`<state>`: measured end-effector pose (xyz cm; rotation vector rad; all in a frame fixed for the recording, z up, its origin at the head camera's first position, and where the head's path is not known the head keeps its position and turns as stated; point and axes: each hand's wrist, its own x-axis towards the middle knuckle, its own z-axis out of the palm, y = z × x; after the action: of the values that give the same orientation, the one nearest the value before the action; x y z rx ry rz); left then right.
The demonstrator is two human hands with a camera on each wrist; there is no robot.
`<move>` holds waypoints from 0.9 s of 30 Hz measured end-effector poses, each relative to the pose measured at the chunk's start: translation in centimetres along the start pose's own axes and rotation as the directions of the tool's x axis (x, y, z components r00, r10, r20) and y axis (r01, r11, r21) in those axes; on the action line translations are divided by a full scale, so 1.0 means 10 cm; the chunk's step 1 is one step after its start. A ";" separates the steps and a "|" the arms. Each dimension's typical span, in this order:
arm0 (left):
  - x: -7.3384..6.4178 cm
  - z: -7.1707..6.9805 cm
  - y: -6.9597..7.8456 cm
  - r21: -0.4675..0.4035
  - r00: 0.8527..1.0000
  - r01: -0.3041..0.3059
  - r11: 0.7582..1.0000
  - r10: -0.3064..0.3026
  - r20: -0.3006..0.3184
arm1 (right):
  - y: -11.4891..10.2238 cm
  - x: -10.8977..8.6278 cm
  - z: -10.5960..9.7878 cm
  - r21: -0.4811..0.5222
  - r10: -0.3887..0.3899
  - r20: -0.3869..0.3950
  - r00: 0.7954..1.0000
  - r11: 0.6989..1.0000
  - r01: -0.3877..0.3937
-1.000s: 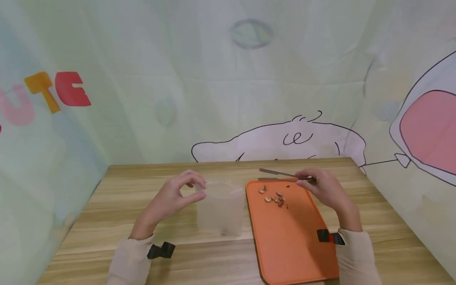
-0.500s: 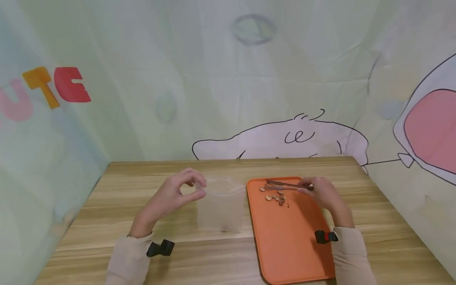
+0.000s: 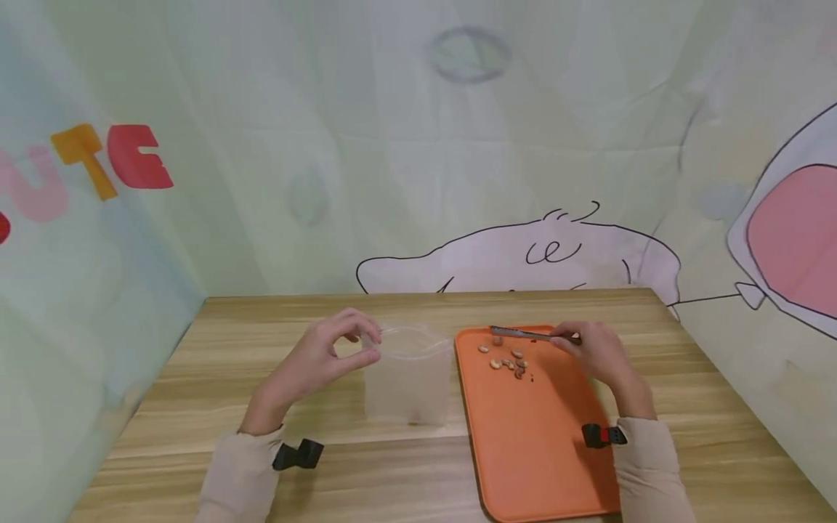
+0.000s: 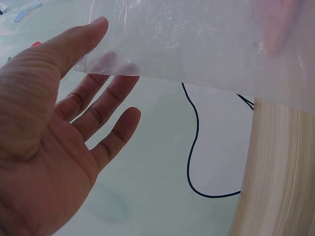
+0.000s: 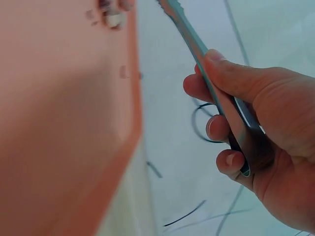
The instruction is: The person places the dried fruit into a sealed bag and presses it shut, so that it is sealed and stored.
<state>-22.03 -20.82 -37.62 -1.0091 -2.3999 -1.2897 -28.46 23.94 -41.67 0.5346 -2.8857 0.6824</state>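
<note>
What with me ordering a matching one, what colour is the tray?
Orange; the tray shows best in the head view.

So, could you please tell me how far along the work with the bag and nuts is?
Seemingly done: the translucent bag is open at its mouth. In hand: the left hand pinches its edge, while the right hand holds tongs over the orange tray. Likely left: the nuts on that tray; I can't tell whether the tongs grip one.

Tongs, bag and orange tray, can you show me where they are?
Tongs (image 5: 232, 115): right wrist view, metal arm.
Bag (image 4: 197, 42): left wrist view, see-through side.
Tray (image 3: 532, 443): head view, bare middle.
</note>
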 end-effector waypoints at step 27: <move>0.00 0.00 0.02 0.012 1.000 0.015 1.000 -0.015 0.005 | -0.01 -0.01 0.04 -0.052 -0.016 0.004 1.000 0.999 0.016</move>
<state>-21.88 -20.67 -37.47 -0.9940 -2.4209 -1.2771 -28.38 23.74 -41.98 0.5519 -2.8909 0.6029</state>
